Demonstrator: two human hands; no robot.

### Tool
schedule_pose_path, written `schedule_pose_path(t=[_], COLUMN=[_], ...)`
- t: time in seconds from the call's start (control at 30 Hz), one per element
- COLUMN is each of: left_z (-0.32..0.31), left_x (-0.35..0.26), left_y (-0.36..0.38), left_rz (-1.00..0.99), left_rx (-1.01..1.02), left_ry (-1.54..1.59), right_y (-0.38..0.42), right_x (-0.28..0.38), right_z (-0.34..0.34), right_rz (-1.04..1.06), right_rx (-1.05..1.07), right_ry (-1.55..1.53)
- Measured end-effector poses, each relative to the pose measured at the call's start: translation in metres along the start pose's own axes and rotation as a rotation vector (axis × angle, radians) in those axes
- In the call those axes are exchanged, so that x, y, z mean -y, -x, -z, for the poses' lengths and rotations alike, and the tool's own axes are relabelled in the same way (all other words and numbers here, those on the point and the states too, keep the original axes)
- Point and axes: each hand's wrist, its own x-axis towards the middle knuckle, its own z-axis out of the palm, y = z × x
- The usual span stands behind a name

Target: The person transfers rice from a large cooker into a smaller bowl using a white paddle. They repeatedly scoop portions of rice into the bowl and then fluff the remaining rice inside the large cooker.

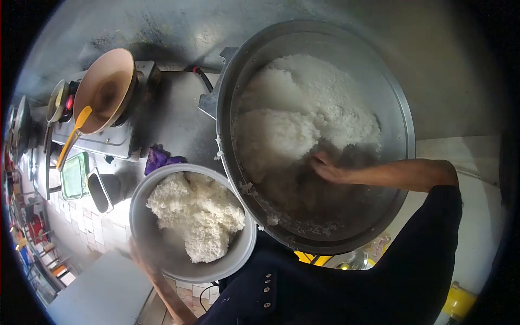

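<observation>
A large round metal pot [403, 116] holds a big heap of steaming white rice [281, 130], piled on its far and left side. My right hand [327, 169] is inside the pot, beside the near edge of the heap. Its fingers look curled, and steam blurs them, so anything held is hidden. To the lower left, a grey basin [249, 246] carries clumps of cooked rice [197, 216]. My left hand [142, 260] grips the basin's outer left side; its fingertips are partly hidden. The basin's rim lies right against the pot's lower left edge.
A brown wok [111, 89] with a yellow-handled spatula [76, 132] sits on a gas stove [95, 140] at left. A purple cloth [160, 158] lies behind the basin. A rectangular metal container [105, 190] and a green-edged tray [75, 176] stand further left.
</observation>
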Motion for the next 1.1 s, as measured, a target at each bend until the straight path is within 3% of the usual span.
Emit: schedule_pose_path(t=[0.03, 0.1, 0.23, 0.3, 0.33, 0.4, 0.5, 0.63, 0.7, 0.73, 0.77, 0.83, 0.87, 0.9, 0.97, 1.03, 1.1], left_z=[0.002, 0.005, -0.001, -0.006, -0.004, -0.003, -0.009, -0.008, -0.007, -0.007, -0.007, -0.009, -0.007, -0.007, -0.002, -0.010, 0.000], left_x=[0.005, -0.016, -0.012, 0.008, 0.010, -0.007, -0.013, -0.026, -0.034, -0.039, -0.044, -0.041, -0.029, -0.024, -0.007, 0.024, 0.022], left_y=[0.001, 0.001, 0.006, 0.009, 0.010, 0.004, 0.006, 0.000, 0.000, -0.002, -0.004, 0.001, 0.001, -0.003, -0.001, 0.006, 0.006], left_rz=[0.001, 0.239, 0.301, 0.049, 0.055, 0.324, 0.305, 0.300, 0.270, 0.278, 0.256, 0.254, 0.254, 0.250, 0.242, 0.356, 0.336], left_rx=[-0.010, 0.065, 0.006, -0.120, -0.121, -0.139, -0.229, -0.159, -0.085, -0.102, -0.096, -0.109, -0.113, -0.115, -0.024, -0.276, -0.211], left_ry=[0.002, 0.388, 0.398, 0.054, 0.053, 0.254, 0.167, 0.279, 0.289, 0.293, 0.319, 0.351, 0.329, 0.311, 0.354, 0.453, 0.275], right_y=[-0.003, -0.004, -0.008, 0.000, 0.008, 0.023, 0.009, 0.002, -0.001, -0.009, -0.008, 0.000, -0.008, -0.006, 0.006, 0.011, 0.012], right_x=[-0.004, -0.018, -0.029, -0.017, -0.008, 0.020, -0.015, -0.006, -0.007, -0.052, -0.042, -0.014, -0.029, -0.026, -0.017, -0.004, 0.002], right_z=[-0.003, -0.014, -0.015, -0.003, 0.004, 0.019, 0.020, 0.017, 0.006, -0.021, -0.017, 0.000, 0.002, 0.002, -0.002, 0.016, 0.027], right_rz=[0.008, 0.083, -0.036, -0.037, -0.038, -0.204, -0.140, -0.091, 0.141, 0.275, 0.293, 0.071, 0.065, 0.065, 0.015, -0.052, -0.131], right_rx=[-0.001, -0.142, -0.162, -0.154, -0.149, -0.061, 0.073, 0.068, -0.046, -0.180, -0.166, -0.006, 0.073, 0.077, -0.107, -0.014, 0.085], right_ry=[0.006, 0.025, -0.120, -0.276, -0.272, -0.515, -0.637, -0.404, -0.013, -0.009, 0.005, -0.079, -0.078, -0.067, -0.416, -0.499, -0.576])
